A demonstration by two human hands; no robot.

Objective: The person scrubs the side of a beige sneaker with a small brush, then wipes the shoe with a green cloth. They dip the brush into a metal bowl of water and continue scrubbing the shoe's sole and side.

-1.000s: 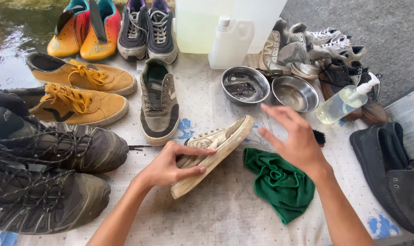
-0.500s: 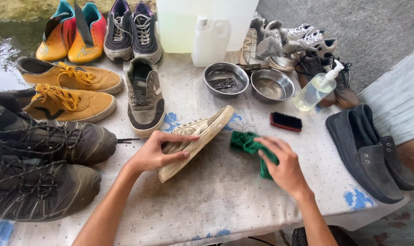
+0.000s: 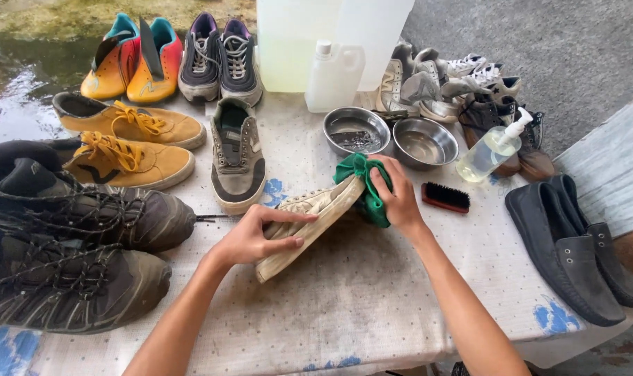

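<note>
Soft green cloth point(image 3: 366, 186), scuffed matt canvas sneaker point(image 3: 309, 223), shiny steel bowls point(image 3: 425, 142)

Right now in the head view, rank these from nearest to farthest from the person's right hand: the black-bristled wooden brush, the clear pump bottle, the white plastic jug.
Measured from the right hand:
1. Black-bristled wooden brush, just beside it on the right.
2. Clear pump bottle, farther right, past the bowls.
3. White plastic jug, at the table's far edge.
</note>
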